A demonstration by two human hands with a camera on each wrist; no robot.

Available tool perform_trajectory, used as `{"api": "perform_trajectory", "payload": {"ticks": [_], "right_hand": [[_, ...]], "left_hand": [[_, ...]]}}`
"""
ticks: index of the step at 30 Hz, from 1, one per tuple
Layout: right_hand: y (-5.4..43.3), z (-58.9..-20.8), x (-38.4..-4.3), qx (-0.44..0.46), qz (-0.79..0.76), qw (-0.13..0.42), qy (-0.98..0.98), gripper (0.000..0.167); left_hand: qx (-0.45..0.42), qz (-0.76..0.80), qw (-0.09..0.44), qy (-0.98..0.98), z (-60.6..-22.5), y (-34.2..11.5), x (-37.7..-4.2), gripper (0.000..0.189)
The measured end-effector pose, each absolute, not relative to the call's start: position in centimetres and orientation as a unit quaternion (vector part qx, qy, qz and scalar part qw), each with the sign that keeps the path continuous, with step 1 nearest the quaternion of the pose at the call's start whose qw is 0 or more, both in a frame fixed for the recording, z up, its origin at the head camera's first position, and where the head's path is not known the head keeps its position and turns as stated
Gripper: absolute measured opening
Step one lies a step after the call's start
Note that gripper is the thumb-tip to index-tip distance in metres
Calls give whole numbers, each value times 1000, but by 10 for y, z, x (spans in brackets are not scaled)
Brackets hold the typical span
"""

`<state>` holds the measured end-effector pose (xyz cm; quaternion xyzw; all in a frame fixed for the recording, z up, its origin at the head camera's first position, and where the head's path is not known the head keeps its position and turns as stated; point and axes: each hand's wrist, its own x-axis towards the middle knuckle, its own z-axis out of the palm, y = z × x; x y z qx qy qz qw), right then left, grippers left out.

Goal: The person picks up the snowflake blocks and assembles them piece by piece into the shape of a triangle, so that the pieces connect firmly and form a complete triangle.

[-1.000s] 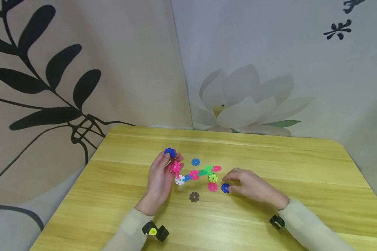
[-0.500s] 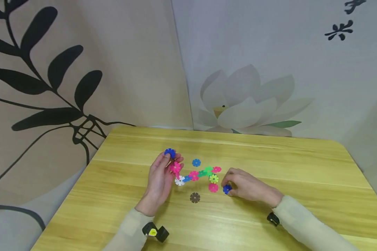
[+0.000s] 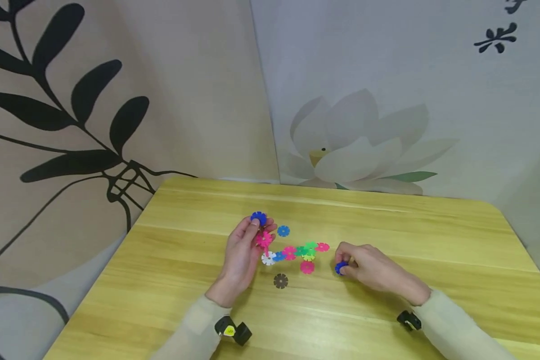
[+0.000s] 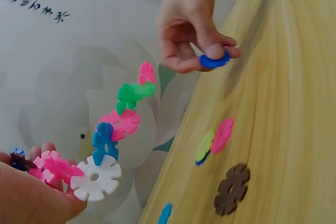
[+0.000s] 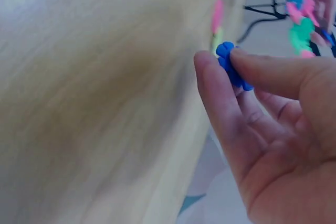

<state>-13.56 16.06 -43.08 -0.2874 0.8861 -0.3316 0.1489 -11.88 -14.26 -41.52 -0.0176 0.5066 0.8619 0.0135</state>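
Observation:
My left hand (image 3: 243, 257) holds one end of a chain of slotted plastic snowflake discs, its thumb on a dark blue disc (image 3: 259, 218). From there the chain runs right through pink discs, a white disc (image 4: 109, 183), a blue disc (image 4: 105, 145), another pink disc (image 3: 289, 253) and green discs (image 4: 126, 98) to a pink disc (image 4: 146, 72) at the free end. In the left wrist view it hangs in the air. My right hand (image 3: 375, 267) pinches a single dark blue disc (image 5: 231, 66) between thumb and fingers, apart from the chain.
Loose discs lie on the wooden table (image 3: 364, 330): a brown one (image 4: 240, 179) in front, a pink one (image 3: 307, 268) beside a yellow-green one (image 4: 205, 145), and a light blue one (image 3: 283, 231) behind the chain. A patterned wall covering (image 3: 207, 100) stands behind the table.
My right hand has pinched the dark blue disc and moved it right, away from the loose pink disc. My left hand and the chain have shifted slightly right in the head view.

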Motion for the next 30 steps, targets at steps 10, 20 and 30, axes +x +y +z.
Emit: {"api": "perform_trajectory", "payload": {"ticks": [10, 20, 30], "right_hand": [[177, -408, -125, -231, -414, 98, 875, 14], [175, -392, -118, -212, -460, 53, 861, 19], [157, -380, -111, -168, -516, 51, 838, 23]], "left_hand": [[-3, 855, 20, 518, -415, -122, -116, 19], [23, 840, 31, 541, -414, -99, -113, 20], [50, 828, 21, 559, -410, -83, -108, 19]]}}
